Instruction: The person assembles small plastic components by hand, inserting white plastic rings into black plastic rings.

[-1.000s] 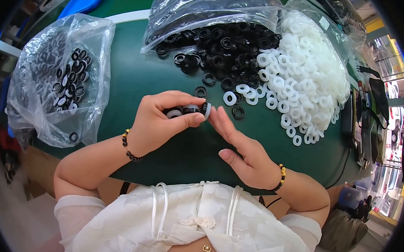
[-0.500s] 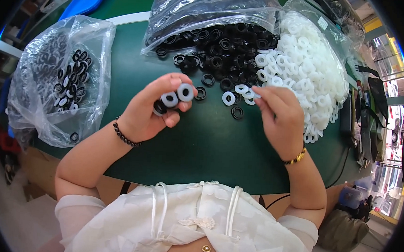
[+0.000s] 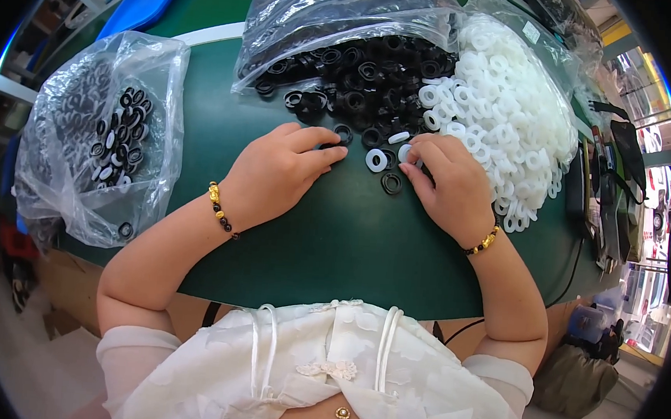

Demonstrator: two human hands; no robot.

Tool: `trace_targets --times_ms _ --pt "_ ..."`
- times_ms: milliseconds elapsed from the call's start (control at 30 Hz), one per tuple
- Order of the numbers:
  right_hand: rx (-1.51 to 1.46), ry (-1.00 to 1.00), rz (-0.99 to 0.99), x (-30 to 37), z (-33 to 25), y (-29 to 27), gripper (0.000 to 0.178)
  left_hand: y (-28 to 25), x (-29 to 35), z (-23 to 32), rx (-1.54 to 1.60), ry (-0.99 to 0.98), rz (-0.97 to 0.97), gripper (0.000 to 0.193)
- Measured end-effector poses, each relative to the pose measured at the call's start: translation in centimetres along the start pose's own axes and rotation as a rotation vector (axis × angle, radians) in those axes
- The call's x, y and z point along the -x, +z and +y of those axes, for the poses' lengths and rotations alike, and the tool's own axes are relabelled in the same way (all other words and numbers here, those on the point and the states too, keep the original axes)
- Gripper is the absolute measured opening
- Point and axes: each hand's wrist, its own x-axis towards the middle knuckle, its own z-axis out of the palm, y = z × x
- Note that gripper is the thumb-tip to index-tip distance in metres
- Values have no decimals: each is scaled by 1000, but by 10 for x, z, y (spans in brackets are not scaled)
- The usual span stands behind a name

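Observation:
My left hand (image 3: 276,170) is palm down over the green table, fingers closed around a black ring (image 3: 329,145) that shows only in part; anything inside the palm is hidden. Touching its fingertips is another black ring (image 3: 344,135). My right hand (image 3: 452,186) pinches a white ring (image 3: 404,153) between thumb and fingers. Between the hands lie a flat white ring (image 3: 376,161), a tilted white ring (image 3: 399,138) and a loose black ring (image 3: 391,184). Beyond them spreads a heap of black rings (image 3: 359,98), beside a large pile of white rings (image 3: 513,121).
A clear plastic bag (image 3: 159,65) at left holds joined black and white rings (image 3: 125,136). Another large bag (image 3: 349,8) covers the back of the black heap. A blue tray (image 3: 144,1) lies far left; tools (image 3: 606,174) line the right edge.
My left hand has turned from palm up, showing black and white rings, to palm down and reached the black rings. My right hand has shifted slightly left and down onto a white ring.

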Motion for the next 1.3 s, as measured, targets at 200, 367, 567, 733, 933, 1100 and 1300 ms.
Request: trace_targets --times_ms 200,367,567,733,933,1100,1300 --pt "-339 247 -8 -1 -15 -12 23 -9 4 1 -4 -15 -110 30" --pt "-669 271 -48 3 -22 -12 33 -15 5 9 339 -121 -84 27" --pt "-685 242 -152 9 -50 -3 39 -4 17 37 679 -181 77 29" --pt "-869 305 -161 15 -64 6 42 0 19 48 612 -182 172 34" --pt "-1209 424 -245 17 -56 10 36 -1 21 49 592 -197 221 33" --pt "-1432 659 -279 14 -55 5 35 -3 20 49 533 -172 263 32" --pt "-1425 717 -342 13 -54 5 31 -2 21 49 559 -178 271 30"
